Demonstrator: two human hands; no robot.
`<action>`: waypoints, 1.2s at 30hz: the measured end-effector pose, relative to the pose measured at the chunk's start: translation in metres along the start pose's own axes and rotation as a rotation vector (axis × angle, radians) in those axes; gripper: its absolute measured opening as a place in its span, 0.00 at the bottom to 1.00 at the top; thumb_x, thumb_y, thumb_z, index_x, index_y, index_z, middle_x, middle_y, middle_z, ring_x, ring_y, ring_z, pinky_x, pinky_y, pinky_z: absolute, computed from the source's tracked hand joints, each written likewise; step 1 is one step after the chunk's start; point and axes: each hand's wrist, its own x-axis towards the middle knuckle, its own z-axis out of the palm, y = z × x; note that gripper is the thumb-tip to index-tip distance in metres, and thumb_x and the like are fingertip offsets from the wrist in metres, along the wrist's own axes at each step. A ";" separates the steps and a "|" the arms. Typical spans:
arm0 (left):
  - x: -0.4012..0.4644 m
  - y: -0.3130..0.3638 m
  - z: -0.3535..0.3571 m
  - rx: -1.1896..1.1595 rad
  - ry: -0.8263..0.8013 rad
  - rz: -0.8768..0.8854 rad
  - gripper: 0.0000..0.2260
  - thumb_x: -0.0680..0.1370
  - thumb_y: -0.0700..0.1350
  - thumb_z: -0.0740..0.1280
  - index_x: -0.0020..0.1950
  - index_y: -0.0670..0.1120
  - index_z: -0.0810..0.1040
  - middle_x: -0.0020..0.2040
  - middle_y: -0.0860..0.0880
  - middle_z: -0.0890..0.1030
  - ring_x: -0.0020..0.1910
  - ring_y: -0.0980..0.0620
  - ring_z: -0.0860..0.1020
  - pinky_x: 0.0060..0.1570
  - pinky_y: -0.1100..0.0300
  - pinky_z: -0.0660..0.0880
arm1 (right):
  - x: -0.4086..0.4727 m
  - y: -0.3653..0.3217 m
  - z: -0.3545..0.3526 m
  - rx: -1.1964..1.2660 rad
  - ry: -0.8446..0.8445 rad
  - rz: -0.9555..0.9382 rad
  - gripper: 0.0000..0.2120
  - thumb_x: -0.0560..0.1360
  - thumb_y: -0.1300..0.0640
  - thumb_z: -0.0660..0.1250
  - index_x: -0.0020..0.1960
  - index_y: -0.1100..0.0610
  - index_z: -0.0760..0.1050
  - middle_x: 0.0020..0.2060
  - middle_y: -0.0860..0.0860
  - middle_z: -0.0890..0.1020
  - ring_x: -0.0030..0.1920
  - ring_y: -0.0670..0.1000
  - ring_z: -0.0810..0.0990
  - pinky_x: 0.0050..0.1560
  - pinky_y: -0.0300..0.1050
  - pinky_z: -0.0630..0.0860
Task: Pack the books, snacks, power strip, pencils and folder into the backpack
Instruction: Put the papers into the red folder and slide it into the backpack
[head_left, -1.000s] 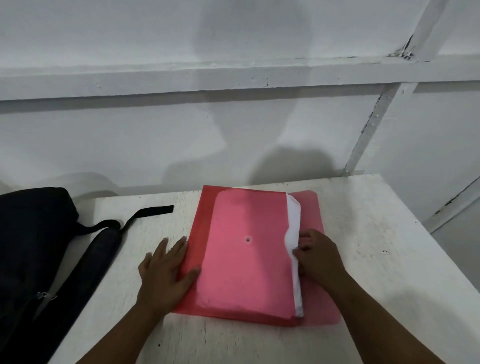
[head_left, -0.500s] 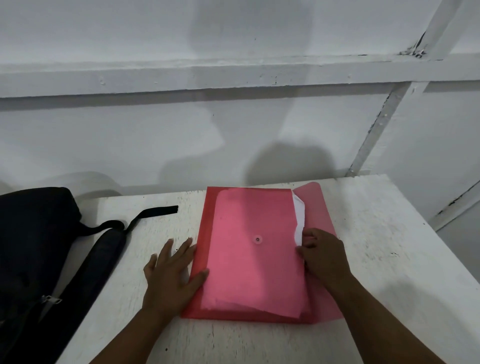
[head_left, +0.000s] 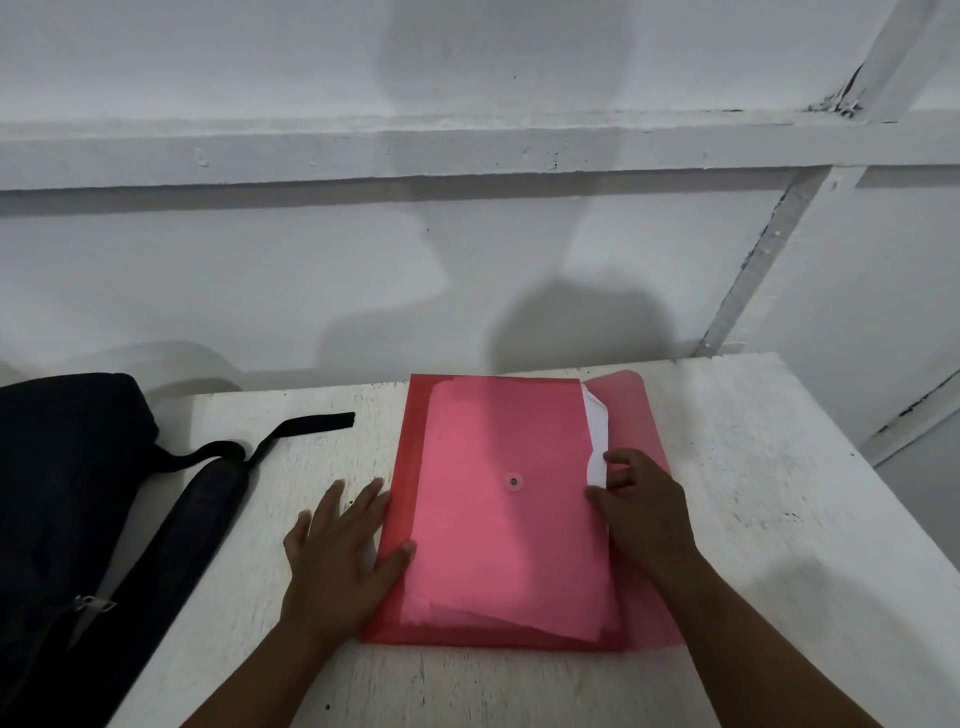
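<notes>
A translucent red folder (head_left: 498, 519) with a snap button lies flat in the middle of the white table (head_left: 753, 519). White papers (head_left: 597, 436) stick out a little at its open right side, where the flap lies spread on the table. My left hand (head_left: 337, 556) rests flat with fingers apart against the folder's left edge. My right hand (head_left: 644, 509) presses its fingertips on the papers and the folder's right edge. A black backpack (head_left: 67, 519) lies at the far left, its strap trailing onto the table.
A white wall with a ledge (head_left: 467, 150) rises directly behind the table. The table's right edge (head_left: 883, 519) drops away to the right of the folder. The backpack strap (head_left: 306, 428) reaches toward the folder's upper left corner.
The white papers have slid further left into the folder under my right hand, so less of them shows. My left hand has stayed against the left edge.
</notes>
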 end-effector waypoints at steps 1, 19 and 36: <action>0.000 0.000 0.000 -0.001 0.000 -0.002 0.35 0.73 0.73 0.52 0.77 0.61 0.65 0.78 0.63 0.59 0.80 0.55 0.47 0.76 0.45 0.42 | -0.001 -0.001 0.001 0.000 0.025 -0.010 0.18 0.72 0.60 0.75 0.59 0.51 0.77 0.40 0.40 0.80 0.42 0.41 0.80 0.43 0.31 0.71; -0.001 0.001 -0.001 -0.001 -0.008 -0.008 0.35 0.73 0.74 0.51 0.77 0.60 0.64 0.78 0.62 0.60 0.80 0.56 0.46 0.76 0.46 0.41 | 0.007 0.026 0.004 -0.431 0.040 -0.172 0.10 0.77 0.57 0.69 0.55 0.47 0.84 0.47 0.46 0.76 0.46 0.51 0.76 0.44 0.45 0.74; 0.001 0.000 0.000 0.010 -0.009 -0.013 0.35 0.73 0.74 0.50 0.77 0.61 0.63 0.78 0.62 0.59 0.80 0.56 0.46 0.77 0.47 0.41 | 0.018 0.038 -0.010 -0.601 -0.262 -0.266 0.21 0.79 0.48 0.65 0.71 0.38 0.70 0.76 0.46 0.62 0.75 0.55 0.57 0.71 0.58 0.58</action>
